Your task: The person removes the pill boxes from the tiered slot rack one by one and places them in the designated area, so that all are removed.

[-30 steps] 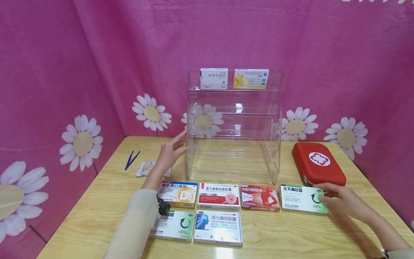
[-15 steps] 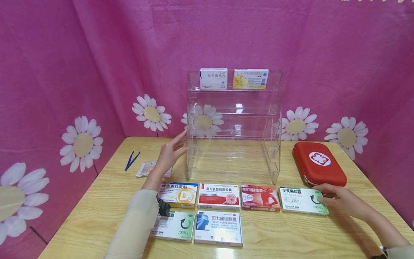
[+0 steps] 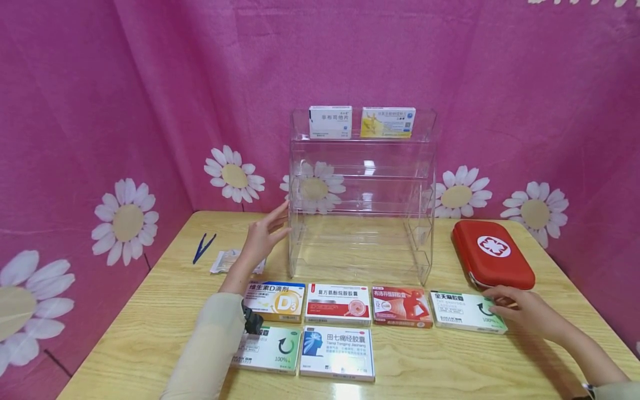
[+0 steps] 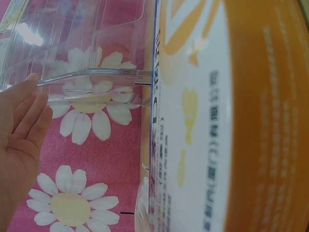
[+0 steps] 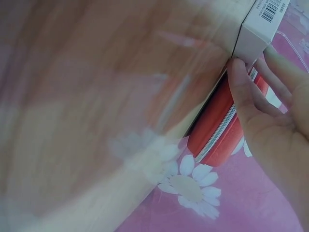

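Note:
In the head view my left hand (image 3: 262, 239) rests its extended fingertips against the left side of a clear acrylic tiered display rack (image 3: 360, 233). The left wrist view shows those fingers at the rack's edge, gripping nothing. My right hand (image 3: 520, 308) holds the right end of a green-and-white medicine box (image 3: 462, 314) that lies on the table. From the right wrist, the thumb (image 5: 237, 79) and fingers are seen at the end of that box (image 5: 263, 24). A white medicine box (image 3: 330, 122) and a yellow-and-white one (image 3: 387, 122) stand on the top tier.
Several medicine boxes lie before the rack, including an orange vitamin D box (image 3: 280, 303), a red-and-white box (image 3: 338, 304), a red box (image 3: 401, 306), another green-and-white box (image 3: 272, 350) and a blue-and-white box (image 3: 337, 353). A red zip case (image 3: 500, 261), blue tweezers (image 3: 202, 249) and a packet (image 3: 226, 260) lie farther back.
The green-and-white box under my right hand has shifted slightly toward the front of the table, the hand with it. My left hand stays at the rack.

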A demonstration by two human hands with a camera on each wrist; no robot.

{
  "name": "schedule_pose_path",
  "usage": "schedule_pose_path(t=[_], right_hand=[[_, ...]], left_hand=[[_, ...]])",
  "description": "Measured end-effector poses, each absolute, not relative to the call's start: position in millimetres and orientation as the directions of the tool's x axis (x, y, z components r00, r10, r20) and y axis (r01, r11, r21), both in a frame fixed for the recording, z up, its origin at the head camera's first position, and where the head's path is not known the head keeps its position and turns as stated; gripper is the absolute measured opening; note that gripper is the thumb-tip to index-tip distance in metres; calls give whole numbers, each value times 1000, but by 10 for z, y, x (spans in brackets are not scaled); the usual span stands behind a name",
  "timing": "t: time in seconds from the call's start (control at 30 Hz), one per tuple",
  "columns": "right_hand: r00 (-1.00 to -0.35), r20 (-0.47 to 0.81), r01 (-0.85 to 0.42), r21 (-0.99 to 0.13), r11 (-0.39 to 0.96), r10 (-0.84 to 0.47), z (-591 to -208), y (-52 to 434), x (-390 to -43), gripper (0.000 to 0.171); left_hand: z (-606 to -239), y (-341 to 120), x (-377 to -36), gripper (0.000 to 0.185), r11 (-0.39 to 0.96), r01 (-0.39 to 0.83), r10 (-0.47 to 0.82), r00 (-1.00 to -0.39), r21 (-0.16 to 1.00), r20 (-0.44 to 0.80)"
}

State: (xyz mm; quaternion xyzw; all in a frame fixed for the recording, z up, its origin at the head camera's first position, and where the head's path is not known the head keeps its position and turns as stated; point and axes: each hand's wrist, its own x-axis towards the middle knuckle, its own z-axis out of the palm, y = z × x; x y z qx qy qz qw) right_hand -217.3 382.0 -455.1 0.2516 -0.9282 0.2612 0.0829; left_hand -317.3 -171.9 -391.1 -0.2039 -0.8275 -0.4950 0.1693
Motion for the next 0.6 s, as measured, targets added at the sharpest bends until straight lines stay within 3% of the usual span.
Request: schedule_pose_path(t=[0.3, 0.43, 0.6], right_hand=[[-890, 339, -431, -408, 805, -305, -4237, 3738, -2145, 25], [-862, 409, -462, -387, 798, -300, -4001, 3606, -2304, 28], [-829, 498, -495, -439, 750, -256, -3727, 3355, -2568, 32]], left_hand=[[-3919, -1705, -3181, 61, 447, 500, 168, -862, 742, 479], [-3917, -1716, -3176, 61, 447, 493, 159, -865, 747, 475], [-3918, -1732, -3182, 61, 455, 496, 167, -863, 740, 476]])
